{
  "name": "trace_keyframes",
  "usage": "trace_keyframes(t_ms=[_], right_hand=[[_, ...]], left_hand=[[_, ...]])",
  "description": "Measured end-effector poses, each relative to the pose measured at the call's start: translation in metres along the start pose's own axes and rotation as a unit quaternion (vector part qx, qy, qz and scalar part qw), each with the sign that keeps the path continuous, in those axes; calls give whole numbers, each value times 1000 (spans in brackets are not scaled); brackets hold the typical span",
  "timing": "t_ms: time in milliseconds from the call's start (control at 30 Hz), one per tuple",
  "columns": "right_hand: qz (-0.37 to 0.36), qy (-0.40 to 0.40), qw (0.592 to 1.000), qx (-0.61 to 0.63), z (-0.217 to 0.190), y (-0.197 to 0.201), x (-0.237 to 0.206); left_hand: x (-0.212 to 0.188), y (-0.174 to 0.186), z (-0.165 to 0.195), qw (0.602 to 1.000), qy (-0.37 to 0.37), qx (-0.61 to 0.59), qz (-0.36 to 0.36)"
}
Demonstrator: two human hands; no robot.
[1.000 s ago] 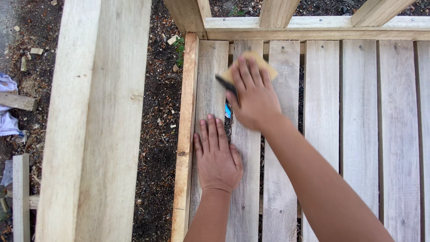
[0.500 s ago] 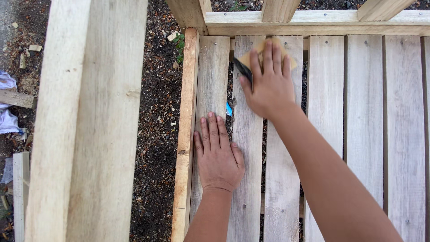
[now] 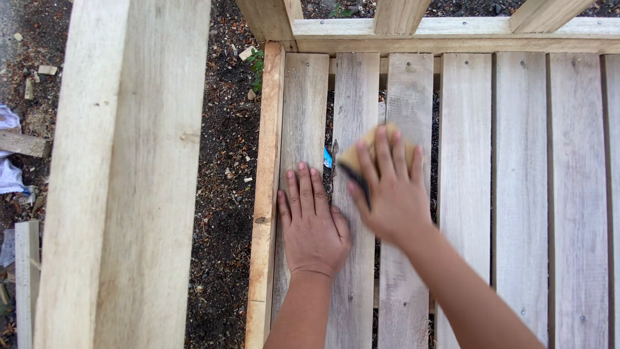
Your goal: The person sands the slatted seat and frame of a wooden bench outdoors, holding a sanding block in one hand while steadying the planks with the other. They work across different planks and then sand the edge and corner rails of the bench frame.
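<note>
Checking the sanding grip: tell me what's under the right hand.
Under the right hand a tan sanding block with a dark edge shows, pressed on a slat. The block's underside and the wood beneath are covered.

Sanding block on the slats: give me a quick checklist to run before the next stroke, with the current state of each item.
1. Right hand grips the sanding block, fingers spread over it: ok.
2. Block flat on the slat: cannot tell, hand and blur hide the contact.
3. Left hand braced flat on the left slats: ok.
4. Left hand apart from the block: not ok, its thumb side lies close beside it.
5. Slat ahead free of obstacles up to the cross rail: ok.
</note>
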State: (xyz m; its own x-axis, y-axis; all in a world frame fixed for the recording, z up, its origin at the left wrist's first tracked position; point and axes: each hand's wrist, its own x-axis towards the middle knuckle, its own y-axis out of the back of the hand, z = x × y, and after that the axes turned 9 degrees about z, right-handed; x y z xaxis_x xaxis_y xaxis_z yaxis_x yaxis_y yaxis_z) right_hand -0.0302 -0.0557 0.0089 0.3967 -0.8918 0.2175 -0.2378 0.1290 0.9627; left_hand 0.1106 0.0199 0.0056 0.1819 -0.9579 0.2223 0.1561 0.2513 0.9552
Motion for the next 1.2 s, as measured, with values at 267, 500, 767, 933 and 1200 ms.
trace_keyframes(t_ms=[267, 500, 767, 933, 1200], right_hand=[[29, -27, 999, 21, 20, -14, 84], [6, 7, 999, 38, -15, 12, -52], [23, -33, 999, 19, 20, -12, 87], [17, -24, 999, 35, 23, -14, 81], [-16, 49, 997, 55, 1, 19, -41]], left_hand=[[-1, 1, 0, 1000, -3, -5, -3], [0, 1, -1, 1000, 2, -19, 0], [0, 0, 0, 1000, -6, 4, -1], [1, 0, 1, 1000, -5, -9, -2], [1, 2, 0, 1000, -5, -11, 9]])
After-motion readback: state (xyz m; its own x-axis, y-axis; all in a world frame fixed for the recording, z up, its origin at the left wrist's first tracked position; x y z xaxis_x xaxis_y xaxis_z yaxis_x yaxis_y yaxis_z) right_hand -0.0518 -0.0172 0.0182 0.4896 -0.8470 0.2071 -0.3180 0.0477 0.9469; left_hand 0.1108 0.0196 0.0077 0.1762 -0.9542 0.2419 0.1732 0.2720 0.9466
